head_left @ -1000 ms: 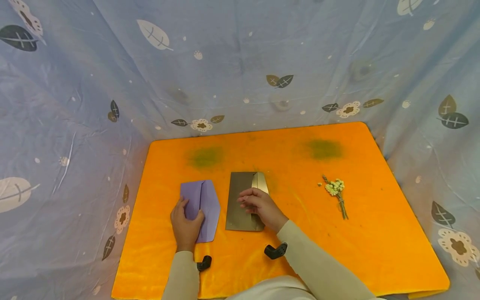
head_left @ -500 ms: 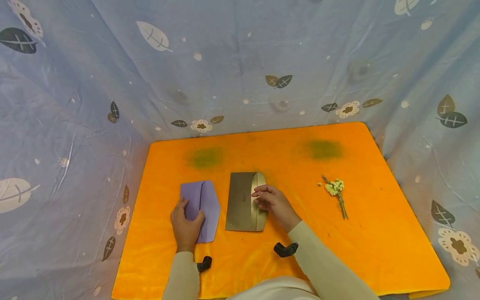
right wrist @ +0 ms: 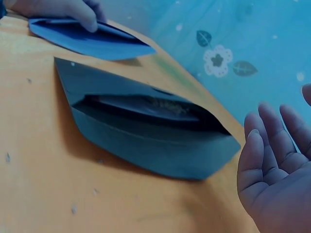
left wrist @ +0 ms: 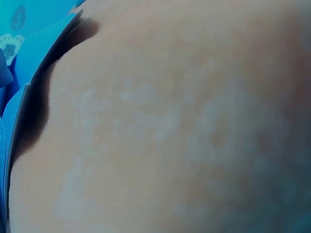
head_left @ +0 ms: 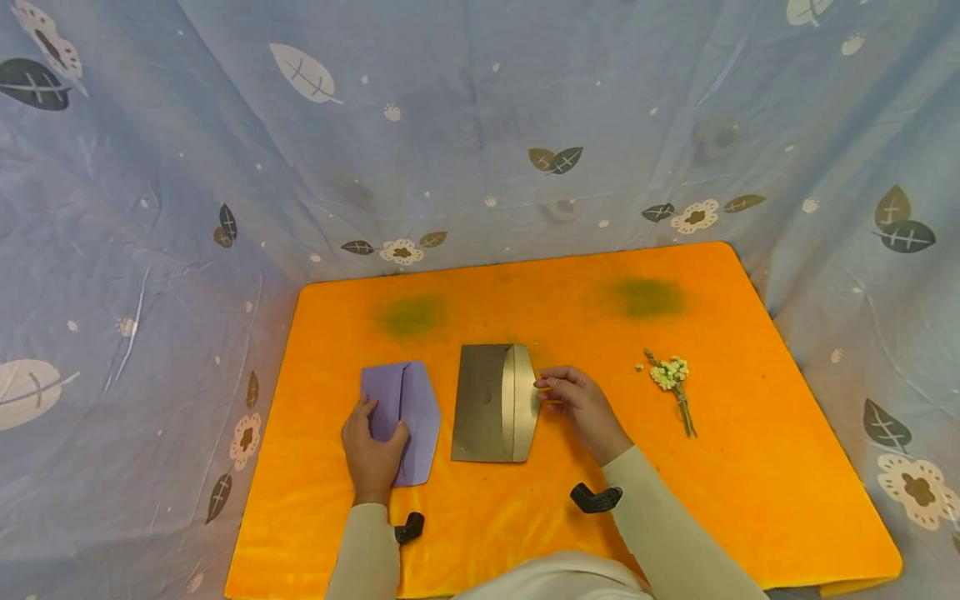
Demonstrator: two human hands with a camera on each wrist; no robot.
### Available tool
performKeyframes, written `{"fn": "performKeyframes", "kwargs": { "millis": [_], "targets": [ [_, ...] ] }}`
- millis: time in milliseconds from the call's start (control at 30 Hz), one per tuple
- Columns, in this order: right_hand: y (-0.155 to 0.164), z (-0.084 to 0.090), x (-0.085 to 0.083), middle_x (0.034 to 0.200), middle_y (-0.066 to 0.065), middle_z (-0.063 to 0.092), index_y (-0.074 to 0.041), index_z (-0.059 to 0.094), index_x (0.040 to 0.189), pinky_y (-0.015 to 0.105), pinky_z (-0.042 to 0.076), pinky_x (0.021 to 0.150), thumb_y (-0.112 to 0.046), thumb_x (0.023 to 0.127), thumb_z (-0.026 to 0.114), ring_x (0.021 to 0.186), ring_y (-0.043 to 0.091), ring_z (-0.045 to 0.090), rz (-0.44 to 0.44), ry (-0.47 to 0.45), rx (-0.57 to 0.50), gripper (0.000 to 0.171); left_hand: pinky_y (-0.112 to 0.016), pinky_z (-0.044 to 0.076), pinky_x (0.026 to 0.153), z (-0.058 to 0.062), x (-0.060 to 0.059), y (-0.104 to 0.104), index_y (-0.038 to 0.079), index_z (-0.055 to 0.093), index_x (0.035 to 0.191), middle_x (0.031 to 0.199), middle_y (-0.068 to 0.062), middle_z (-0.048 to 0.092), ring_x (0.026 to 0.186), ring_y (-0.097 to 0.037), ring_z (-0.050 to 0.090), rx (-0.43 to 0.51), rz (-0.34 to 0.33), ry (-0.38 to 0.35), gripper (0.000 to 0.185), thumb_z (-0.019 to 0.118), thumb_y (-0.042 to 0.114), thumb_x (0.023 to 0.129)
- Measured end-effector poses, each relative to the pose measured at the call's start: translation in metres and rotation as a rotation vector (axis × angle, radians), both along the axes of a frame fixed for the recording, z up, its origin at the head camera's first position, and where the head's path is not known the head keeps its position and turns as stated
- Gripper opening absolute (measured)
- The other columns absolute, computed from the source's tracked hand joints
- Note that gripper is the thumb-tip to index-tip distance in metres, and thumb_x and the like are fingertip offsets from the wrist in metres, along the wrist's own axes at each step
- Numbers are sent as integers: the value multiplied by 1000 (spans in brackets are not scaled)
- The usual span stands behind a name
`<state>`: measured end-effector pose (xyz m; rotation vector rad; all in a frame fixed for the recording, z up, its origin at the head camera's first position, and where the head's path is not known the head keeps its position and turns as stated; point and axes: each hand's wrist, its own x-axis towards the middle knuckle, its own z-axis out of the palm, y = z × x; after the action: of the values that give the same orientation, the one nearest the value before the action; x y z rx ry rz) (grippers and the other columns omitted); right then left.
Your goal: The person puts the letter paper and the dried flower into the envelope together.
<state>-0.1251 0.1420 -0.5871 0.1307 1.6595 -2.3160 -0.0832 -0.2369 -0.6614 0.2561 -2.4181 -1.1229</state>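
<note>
A purple envelope (head_left: 422, 417) lies on the left with its flap unfolded to the right. My left hand (head_left: 372, 450) holds it, fingers along the left side and thumb at the mouth; the left wrist view is mostly filled by blurred skin. To its right lies a bronze-gold envelope (head_left: 483, 408), flap open. The right wrist view shows its mouth gaping, with a pale layer and a yellowish speckled patch (right wrist: 170, 108) inside. My right hand (head_left: 585, 412) hovers just right of the flap, fingers loosely bent and holding nothing.
A tied bunch of small dried flowers (head_left: 670, 375) lies on the right of the orange cloth-covered table (head_left: 750, 500), a loose bit beside it. A patterned blue curtain (head_left: 480, 125) surrounds the table's back and sides. Black wrist-worn pieces sit at both cuffs.
My right hand has moved right, from over the bronze-gold envelope to beyond its flap, which now shows fully. My left hand and the purple envelope have stayed in place.
</note>
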Motion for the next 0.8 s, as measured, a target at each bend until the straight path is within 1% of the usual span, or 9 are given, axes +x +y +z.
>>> {"fn": "performKeyframes", "kwargs": {
  "millis": [100,333,533,700,800],
  "targets": [
    [8,-2,0,123,17,69,11,57,138,52,52,104,-17,113,59,113,40,67,-20,-7,8,37,-62,37,116,-1,0,0,1,66,142,161,-13,54,142,-42,46,-1,1,-1,65,88,16,83],
    [24,-6,3,123,13,70,11,53,143,50,52,105,-24,114,60,118,39,66,-35,-9,14,46,-62,38,116,-1,0,-1,0,66,142,161,-15,55,142,-43,46,-3,2,2,65,88,16,83],
    [38,-8,8,126,12,69,11,51,146,46,54,104,-28,114,61,119,36,67,-70,-38,39,51,-62,38,116,-2,0,-1,-1,66,141,161,-15,54,142,-43,46,-7,1,1,65,88,15,83],
    [51,-8,9,129,10,69,10,50,148,45,55,102,-32,115,60,119,35,66,-100,-29,59,54,-62,38,117,-1,0,0,0,66,141,161,-14,54,143,-42,46,-1,1,3,65,89,15,82],
    [60,-7,10,129,9,69,10,50,147,43,55,102,-33,115,59,119,31,66,-119,-22,61,54,-61,37,117,-2,0,0,1,66,142,162,-13,53,144,-41,45,-1,0,-6,65,89,15,83]
  ]
}}
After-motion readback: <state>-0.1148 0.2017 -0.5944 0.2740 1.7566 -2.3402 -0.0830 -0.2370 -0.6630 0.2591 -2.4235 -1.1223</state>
